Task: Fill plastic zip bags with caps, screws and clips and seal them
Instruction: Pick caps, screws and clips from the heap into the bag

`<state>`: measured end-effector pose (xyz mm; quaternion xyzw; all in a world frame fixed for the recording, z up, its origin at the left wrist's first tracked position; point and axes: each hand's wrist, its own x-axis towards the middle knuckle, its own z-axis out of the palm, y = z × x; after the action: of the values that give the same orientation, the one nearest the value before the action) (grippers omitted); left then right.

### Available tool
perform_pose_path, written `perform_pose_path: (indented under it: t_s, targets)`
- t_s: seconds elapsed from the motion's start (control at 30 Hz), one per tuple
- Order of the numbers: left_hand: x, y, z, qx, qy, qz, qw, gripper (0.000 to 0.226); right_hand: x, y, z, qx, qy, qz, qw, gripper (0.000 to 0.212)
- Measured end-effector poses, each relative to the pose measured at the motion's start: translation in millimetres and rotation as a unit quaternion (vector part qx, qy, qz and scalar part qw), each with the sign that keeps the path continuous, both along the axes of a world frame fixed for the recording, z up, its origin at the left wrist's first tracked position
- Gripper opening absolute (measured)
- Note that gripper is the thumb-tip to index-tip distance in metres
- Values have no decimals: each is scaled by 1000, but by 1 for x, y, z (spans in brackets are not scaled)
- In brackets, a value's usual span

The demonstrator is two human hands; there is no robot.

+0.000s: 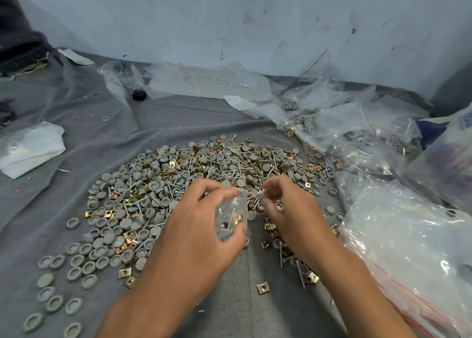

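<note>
Two hands: our left hand [204, 225] grips the small clear plastic zip bag [232, 217]; right hand [283, 205] pinches small parts, best dropped straight into its mouth.

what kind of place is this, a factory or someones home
Likely an informal packing spot, not a factory line: parts heaped on a grey cloth by a scuffed wall, with filled zip bags piled alongside.

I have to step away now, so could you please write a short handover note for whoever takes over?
Left hand grips a small zip bag, open, with a screw and a gold clip showing inside.
Right hand pinches something small at the bag's mouth; what it is cannot be told.
Loose pile of caps, screws and clips lies on the grey cloth; filled bags sit far right.
Left: finish filling, seal, repeat.
</note>
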<state>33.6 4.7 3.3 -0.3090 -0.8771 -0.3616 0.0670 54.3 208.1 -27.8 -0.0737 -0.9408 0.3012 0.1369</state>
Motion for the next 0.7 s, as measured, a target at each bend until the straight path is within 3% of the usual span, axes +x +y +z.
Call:
perform_pose_path:
  t_s: [0.13, 0.23, 0.3, 0.43, 0.53, 0.7]
  targets:
    - [0, 0, 0, 7, -7, 1, 1000, 50, 15, -7, 31, -210, 133, 48, 967, 25]
    - [0, 2, -1, 7, -5, -1, 1000, 51, 28, -20, 46, -281, 168, 117, 938, 29]
    - [0, 2, -2, 9, -5, -3, 1000, 52, 34, -26, 49, -259, 157, 142, 943, 35]
    - [-1, 1, -2, 5, -8, -7, 1000, 56, 35, -28, 47, -81, 167, 136, 973, 40]
    - [-1, 2, -1, 2, -7, -5, 1000, 55, 32, -31, 45, -4, 193, 153, 969, 34]
    - [0, 1, 5, 38, -14, 4, 999, 48, 27, -23, 46, -110, 213, 117, 964, 24]
